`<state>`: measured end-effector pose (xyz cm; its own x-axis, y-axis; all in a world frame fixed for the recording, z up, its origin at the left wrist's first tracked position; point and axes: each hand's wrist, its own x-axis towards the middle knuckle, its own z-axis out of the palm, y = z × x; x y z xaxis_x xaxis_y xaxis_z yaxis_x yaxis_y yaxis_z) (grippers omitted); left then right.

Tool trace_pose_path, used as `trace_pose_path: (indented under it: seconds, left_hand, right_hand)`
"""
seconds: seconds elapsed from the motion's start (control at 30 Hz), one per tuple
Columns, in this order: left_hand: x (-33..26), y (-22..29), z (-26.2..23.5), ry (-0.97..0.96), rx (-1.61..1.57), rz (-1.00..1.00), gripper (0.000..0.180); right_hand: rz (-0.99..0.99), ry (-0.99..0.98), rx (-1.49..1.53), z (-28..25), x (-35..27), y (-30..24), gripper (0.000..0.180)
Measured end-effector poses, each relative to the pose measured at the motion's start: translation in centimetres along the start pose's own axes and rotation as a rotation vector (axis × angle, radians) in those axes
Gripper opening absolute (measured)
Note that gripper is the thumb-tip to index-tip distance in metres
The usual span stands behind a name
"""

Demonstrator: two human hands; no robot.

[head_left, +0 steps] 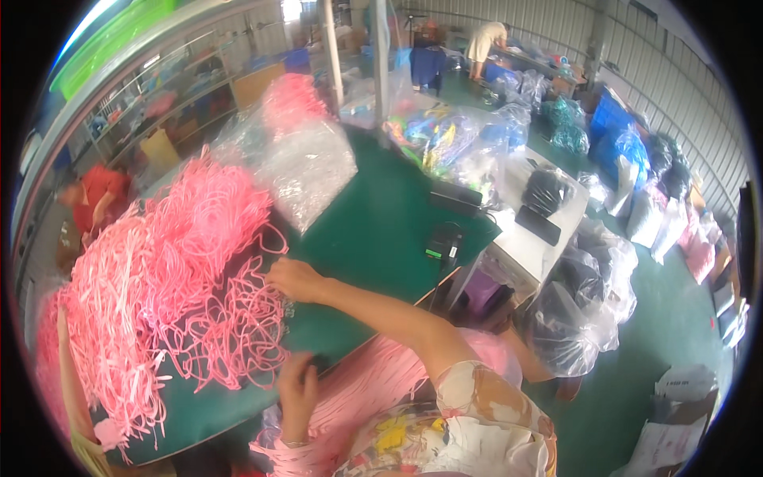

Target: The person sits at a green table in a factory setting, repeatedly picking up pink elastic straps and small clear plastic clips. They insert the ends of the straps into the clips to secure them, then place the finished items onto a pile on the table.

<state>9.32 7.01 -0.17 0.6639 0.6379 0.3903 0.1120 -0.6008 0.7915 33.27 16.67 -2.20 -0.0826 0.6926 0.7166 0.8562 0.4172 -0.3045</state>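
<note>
Right at the near edge of the green table lies a big tangled heap of pink cords, piled thick on the left and thinning into loose loops toward the middle. The right hand reaches across from the lower right and rests on the right fringe of that heap, fingers curled down onto a few stray loops; whether it actually pinches a cord cannot be told. The left hand sits lower, at the table's front edge just below the loose loops, knuckles bent over the rim, and its grasp is also unclear since the fingers are turned away from view. Under both arms, on the person's lap, a bundle of straightened pink cords runs slantwise, close beneath the left hand. Farther back on the table stands a clear plastic bag of pale contents, touching the far side of the heap, with more pink stuff behind it. A small black device lies near the table's right corner, well apart from both hands, and another bag of bright mixed colours stands beyond it.
</note>
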Motion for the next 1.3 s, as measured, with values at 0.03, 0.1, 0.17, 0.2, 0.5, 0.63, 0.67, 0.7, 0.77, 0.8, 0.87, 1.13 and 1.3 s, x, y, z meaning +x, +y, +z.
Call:
trace_pose_path:
  seconds: [0.03,0.1,0.17,0.2,0.5,0.63,0.67,0.7,0.77,0.8,0.87,1.13,1.3]
  left_hand:
    - [0.4,-1.3,-0.2,0.051,0.09,0.063,0.025]
    - [1.2,-1.7,-0.5,0.106,0.085,0.075,0.026]
    - [1.3,-2.6,-0.9,0.144,0.132,0.063,0.027]
    - [1.3,-3.1,-0.8,0.145,0.134,0.058,0.027]
    - [2.0,-4.1,-0.5,0.185,0.066,-0.004,0.031]
    - [2.0,-4.3,-0.6,0.189,0.039,-0.009,0.03]
    - [2.1,-4.2,-0.7,0.191,0.038,-0.011,0.03]
    - [2.2,-4.1,-0.7,0.192,0.034,-0.009,0.029]
    - [2.0,-4.0,-0.5,0.209,0.013,-0.004,0.029]
    - [2.0,-4.1,-0.2,0.22,0.001,0.003,0.029]
    - [2.2,-4.2,0.5,0.209,0.015,0.043,0.028]
    - [2.7,-2.9,1.6,0.171,-0.039,0.05,0.031]
    - [5.1,-1.6,2.4,0.177,0.021,0.126,0.046]
  right_hand:
    - [-0.026,0.065,0.031,-0.2,0.2,-0.1,0.009]
    - [-0.106,0.146,-0.01,-0.7,0.6,-0.3,0.01]
    - [-0.1,0.185,-0.037,-2.3,0.0,-0.9,0.011]
    - [-0.045,0.203,0.008,-3.7,-0.5,-1.6,0.011]
    - [0.53,0.344,0.358,-7.1,-6.2,-0.9,0.007]
    - [0.617,0.387,0.476,-8.3,-7.8,-1.4,0.008]
    - [0.633,0.298,0.433,-8.5,-8.3,-0.9,0.009]
    - [0.647,0.211,0.387,-9.1,-8.5,-0.5,0.009]
    - [0.608,0.11,0.288,-9.7,-8.8,-0.7,0.012]
    - [0.566,0.157,0.218,-10.1,-8.3,-0.9,0.012]
    - [0.476,0.249,0.08,-10.7,-6.7,-0.9,0.012]
    - [0.397,-0.184,-0.032,-9.7,-3.2,-3.6,0.012]
    - [0.555,-0.222,-0.003,-9.5,-3.7,-3.6,0.015]
